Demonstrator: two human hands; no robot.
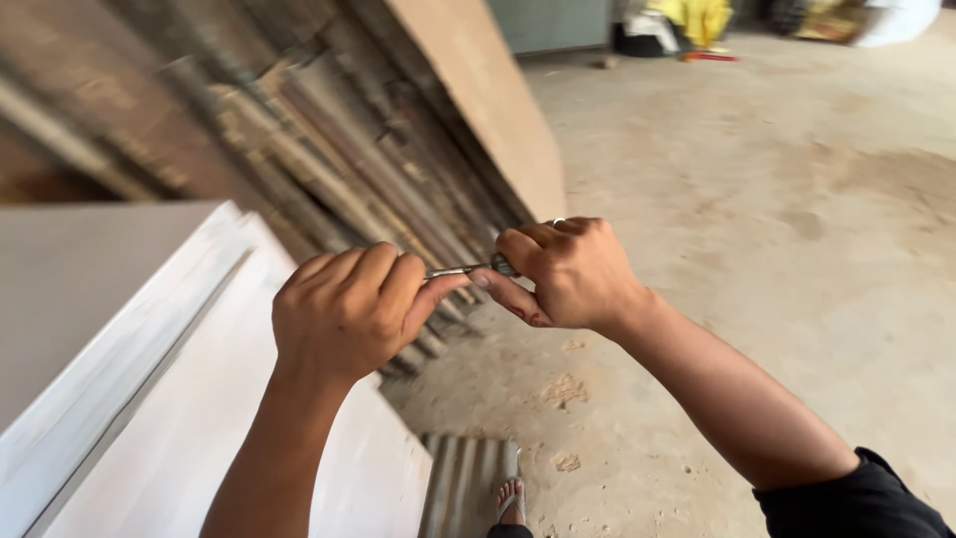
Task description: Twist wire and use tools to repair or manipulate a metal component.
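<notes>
Above the near corner of a pale board, the two hands meet in the air over a dusty concrete floor. The left hand is curled into a fist, its thumb and forefinger pinching one end of a thin metal rod. The right hand is closed on the rod's other end, where a small dark rounded piece shows between its fingers; a ring sits on one finger. The rod lies almost level between both grips. Behind the hands, dark planks lean in a stack. A sandalled foot stands beside a corrugated sheet below.
</notes>
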